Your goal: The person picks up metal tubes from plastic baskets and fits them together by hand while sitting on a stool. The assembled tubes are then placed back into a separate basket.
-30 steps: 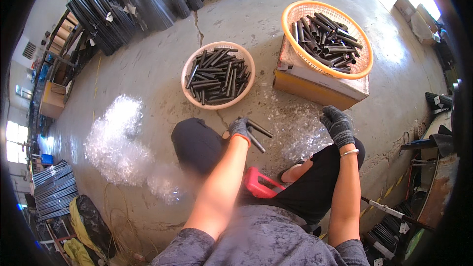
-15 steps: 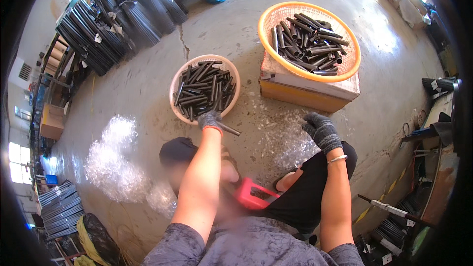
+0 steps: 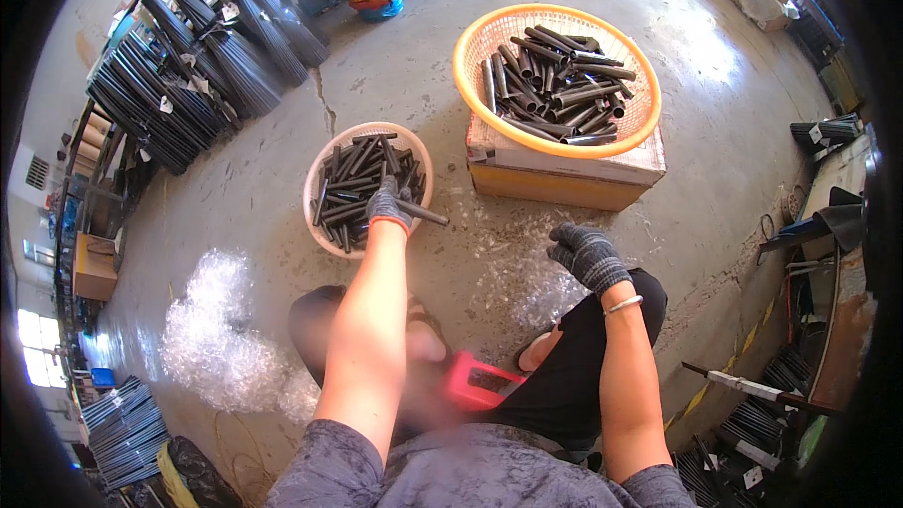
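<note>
My left hand (image 3: 384,204), in a grey knitted glove with an orange cuff, is over the near right part of a pale pink plastic basket (image 3: 309,190). It is closed on a dark metal tube (image 3: 425,214), whose end sticks out to the right past the rim. Many short dark tubes (image 3: 350,169) lie heaped in that basket. My right hand (image 3: 591,258), gloved in grey too, hovers above my right knee. Its fingers are loosely bent and somewhat apart, with nothing visible in them.
An orange-rimmed basket (image 3: 463,85) of similar tubes rests on a cardboard box (image 3: 564,183), ahead right. Clear plastic wrap (image 3: 221,339) lies on the floor at left. A red plastic piece (image 3: 466,386) is between my legs. Bundled long rods (image 3: 155,99) stand far left.
My left hand has moved farther forward over the pink basket with the tube. My right hand stays near my knee. The whole view has shifted slightly.
</note>
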{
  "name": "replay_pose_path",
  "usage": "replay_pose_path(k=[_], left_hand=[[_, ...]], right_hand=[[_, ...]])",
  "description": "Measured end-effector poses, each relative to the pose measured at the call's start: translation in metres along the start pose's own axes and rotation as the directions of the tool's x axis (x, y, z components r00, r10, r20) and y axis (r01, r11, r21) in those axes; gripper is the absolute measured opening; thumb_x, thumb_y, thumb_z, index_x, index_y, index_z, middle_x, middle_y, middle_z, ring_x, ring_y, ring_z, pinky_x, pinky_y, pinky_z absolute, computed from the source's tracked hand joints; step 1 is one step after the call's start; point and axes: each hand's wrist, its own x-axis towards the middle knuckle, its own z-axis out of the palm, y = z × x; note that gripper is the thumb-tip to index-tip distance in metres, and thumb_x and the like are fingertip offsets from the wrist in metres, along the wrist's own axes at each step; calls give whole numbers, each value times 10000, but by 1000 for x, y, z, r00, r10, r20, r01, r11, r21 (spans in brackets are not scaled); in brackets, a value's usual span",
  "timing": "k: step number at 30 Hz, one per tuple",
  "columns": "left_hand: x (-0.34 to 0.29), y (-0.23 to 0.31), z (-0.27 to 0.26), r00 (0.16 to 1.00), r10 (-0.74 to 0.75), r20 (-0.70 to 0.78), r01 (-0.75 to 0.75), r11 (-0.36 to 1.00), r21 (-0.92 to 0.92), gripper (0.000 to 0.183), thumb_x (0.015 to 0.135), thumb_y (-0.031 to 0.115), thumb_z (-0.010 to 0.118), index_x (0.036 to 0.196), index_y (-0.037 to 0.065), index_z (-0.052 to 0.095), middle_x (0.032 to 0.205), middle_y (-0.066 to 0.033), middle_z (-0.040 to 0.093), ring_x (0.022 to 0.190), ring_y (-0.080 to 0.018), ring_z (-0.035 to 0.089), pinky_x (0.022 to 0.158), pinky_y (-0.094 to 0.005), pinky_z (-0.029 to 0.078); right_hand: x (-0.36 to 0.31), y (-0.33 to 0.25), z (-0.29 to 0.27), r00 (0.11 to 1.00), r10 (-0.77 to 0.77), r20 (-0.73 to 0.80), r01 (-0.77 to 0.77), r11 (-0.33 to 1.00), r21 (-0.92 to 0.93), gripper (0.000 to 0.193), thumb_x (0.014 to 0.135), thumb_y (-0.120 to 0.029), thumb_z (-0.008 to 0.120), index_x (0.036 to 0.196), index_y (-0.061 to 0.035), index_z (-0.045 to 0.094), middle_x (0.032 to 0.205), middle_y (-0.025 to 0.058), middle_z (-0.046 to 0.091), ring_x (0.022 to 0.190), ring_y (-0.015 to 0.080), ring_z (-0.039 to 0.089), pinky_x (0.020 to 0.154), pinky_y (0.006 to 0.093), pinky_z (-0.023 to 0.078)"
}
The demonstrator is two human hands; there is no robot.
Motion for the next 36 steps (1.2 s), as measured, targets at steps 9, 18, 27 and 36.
replay_pose_path(k=[9,18,27,36], left_hand=[[22,-21,-32,977,30,210,-35,999,23,148,804,170,698,842,53,615,687,-95,602,556,-208,557,464,-314,439],[-32,-5,-17,988,135,79,-156,848,506,236,770,227,675,727,14,582,581,-117,564,411,-230,541,400,-371,414],[-93,-11,7,995,89,38,-95,846,524,197,826,127,656,884,-41,572,649,-144,596,453,-224,553,425,-365,422],[-115,-34,18,980,99,175,-198,623,757,147,802,114,638,778,-15,572,645,-125,594,487,-215,550,449,-353,421]], right_hand=[[9,1,7,997,5,72,-10,998,69,313,771,-249,685,1014,-58,635,971,191,640,930,366,601,789,413,481],[5,7,13,1000,-9,23,5,981,195,323,772,-56,695,1074,-31,582,842,56,610,760,135,548,712,279,478],[-64,-136,5,802,-535,-264,595,753,282,335,735,-43,685,1064,-77,631,1010,102,622,945,307,589,833,365,473],[-105,-236,13,622,-767,-159,717,476,509,306,671,-47,706,971,-85,662,880,111,586,836,303,586,737,378,486]])
